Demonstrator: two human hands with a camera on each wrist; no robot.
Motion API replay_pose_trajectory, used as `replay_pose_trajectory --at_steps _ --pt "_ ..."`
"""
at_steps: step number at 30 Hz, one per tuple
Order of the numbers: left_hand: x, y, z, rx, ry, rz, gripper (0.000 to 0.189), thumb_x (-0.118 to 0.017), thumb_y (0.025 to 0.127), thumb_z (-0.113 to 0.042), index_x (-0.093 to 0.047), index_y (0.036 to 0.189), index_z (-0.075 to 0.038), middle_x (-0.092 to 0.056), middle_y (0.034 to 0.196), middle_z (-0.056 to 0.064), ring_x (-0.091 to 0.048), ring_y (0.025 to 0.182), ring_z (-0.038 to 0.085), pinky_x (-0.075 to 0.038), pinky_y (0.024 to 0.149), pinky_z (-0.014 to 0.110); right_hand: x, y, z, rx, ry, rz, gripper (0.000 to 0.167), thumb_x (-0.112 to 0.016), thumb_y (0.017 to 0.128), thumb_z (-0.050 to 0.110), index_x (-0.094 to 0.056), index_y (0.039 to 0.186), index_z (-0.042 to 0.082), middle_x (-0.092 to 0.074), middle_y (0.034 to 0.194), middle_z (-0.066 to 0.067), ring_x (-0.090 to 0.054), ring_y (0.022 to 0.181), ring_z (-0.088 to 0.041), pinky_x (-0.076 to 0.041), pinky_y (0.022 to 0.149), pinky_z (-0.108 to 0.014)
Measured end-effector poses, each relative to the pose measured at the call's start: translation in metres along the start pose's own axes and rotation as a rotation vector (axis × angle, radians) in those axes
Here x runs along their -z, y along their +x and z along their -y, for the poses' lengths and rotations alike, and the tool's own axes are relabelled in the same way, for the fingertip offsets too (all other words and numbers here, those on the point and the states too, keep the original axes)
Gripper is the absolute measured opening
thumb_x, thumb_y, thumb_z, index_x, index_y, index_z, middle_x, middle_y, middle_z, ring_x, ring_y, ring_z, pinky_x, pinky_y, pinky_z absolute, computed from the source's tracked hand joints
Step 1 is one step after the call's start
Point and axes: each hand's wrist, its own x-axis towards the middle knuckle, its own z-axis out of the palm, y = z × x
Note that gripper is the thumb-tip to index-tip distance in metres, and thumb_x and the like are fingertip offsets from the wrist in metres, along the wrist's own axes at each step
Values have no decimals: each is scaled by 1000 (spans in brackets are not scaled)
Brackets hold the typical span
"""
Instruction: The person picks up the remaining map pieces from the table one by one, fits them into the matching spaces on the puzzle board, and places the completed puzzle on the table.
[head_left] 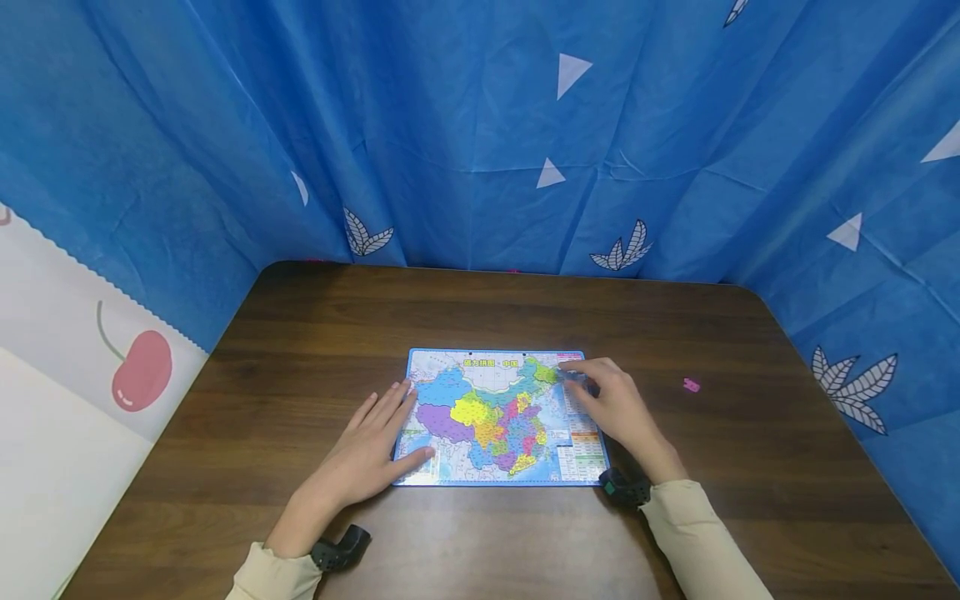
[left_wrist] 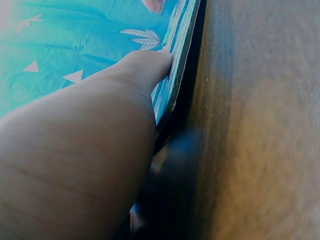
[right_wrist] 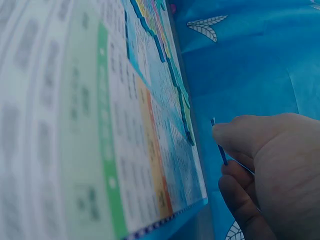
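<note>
A map puzzle board (head_left: 491,483) with coloured map pieces lies on the table. Across its left edge rests my left hand (head_left: 375,450), fingers straight and spread, the thumb over the lower left corner. In the left wrist view the thumb (left_wrist: 145,67) lies on the board's edge. My right hand (head_left: 618,400) is over the upper right part of the board. Between its thumb and fingers it pinches a thin puzzle piece (right_wrist: 220,142), seen edge-on in the right wrist view, apart from the board. The piece's face is hidden.
A small magenta puzzle piece (head_left: 691,384) lies on the brown wooden table (head_left: 315,325), right of the board. Blue curtains (head_left: 480,133) with white triangles and leaves hang behind the table and on its right. A white cloth (head_left: 67,333) with a cherry print hangs at the left.
</note>
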Motion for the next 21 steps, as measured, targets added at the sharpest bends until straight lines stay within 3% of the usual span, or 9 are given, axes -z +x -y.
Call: replay_pose_trajectory --at_steps 12,21 --pt "0 0 0 -1 -2 2 93 -56 95 -68 -33 161 -8 -20 172 9 -18 159 31 -13 128 57 -9 2 9 27 8 40 28 -79 92 14 -77 120 15 -74 114 -4 -63 98 -17 -58 81 -37" --pt "0 0 -1 0 -1 0 92 -58 94 -67 -33 161 -8 -20 172 9 -18 159 31 -13 128 57 -14 3 13 2 21 77 28 -80 92 17 -76 120 16 -74 120 -4 -67 109 -23 -60 91 -44"
